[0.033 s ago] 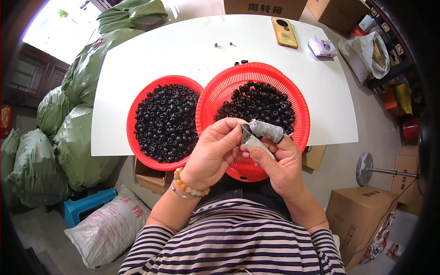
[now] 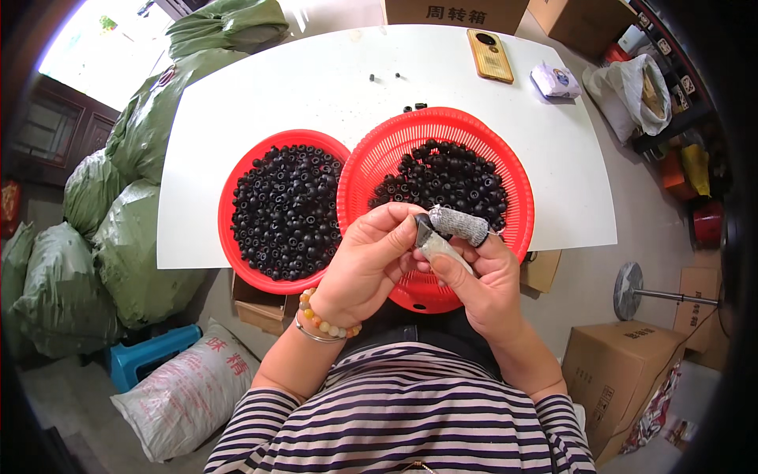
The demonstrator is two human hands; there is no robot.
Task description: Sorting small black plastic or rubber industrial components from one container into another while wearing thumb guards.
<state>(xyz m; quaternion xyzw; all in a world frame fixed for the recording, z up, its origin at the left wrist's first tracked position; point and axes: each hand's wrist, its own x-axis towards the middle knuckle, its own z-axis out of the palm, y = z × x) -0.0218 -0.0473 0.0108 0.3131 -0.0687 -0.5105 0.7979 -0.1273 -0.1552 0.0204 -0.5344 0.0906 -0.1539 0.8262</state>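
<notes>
My left hand (image 2: 365, 251) pinches a small round black part (image 2: 422, 220) over the near side of the right red basket (image 2: 519, 170). In my right hand (image 2: 491, 283) is a small knife (image 2: 447, 254) with a pale wrapped handle, its short grey blade against the black part. A grey knitted finger cover (image 2: 459, 226) sits on my right index finger. Many hollow black parts (image 2: 450, 172) lie heaped in the slotted right basket, partly hidden by my hands. The left red basket (image 2: 227, 201) holds more black parts (image 2: 286, 209), and its edge meets the right basket.
Both baskets rest on a white table (image 2: 316, 87). Beyond them lie a few loose black bits (image 2: 421, 106), a yellow phone (image 2: 490, 57) and a purple-white packet (image 2: 555, 81). Green sacks (image 2: 150, 253) crowd the left; a cardboard box (image 2: 624, 379) stands at the right.
</notes>
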